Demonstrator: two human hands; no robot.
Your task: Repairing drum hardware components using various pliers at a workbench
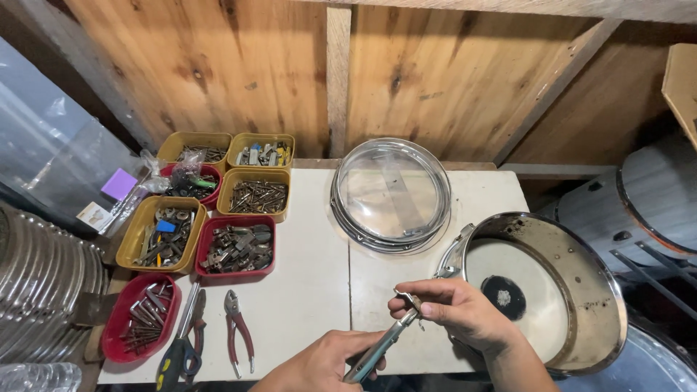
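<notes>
White tabletop [305, 290]; left hand [327, 366] grips slim metal tool [377, 352], right hand [457, 308] pinches its tip.

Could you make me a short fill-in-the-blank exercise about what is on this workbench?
1. The left hand holds the handle of a slim metal tool, while the right hand pinches its ____ end.
2. The pliers lying on the white table have ____ handles.
3. The metal drum shell lies to the ____ of the right hand.
4. The stacked hoops are ____ in shape.

Missing words: top; red; right; round
</notes>
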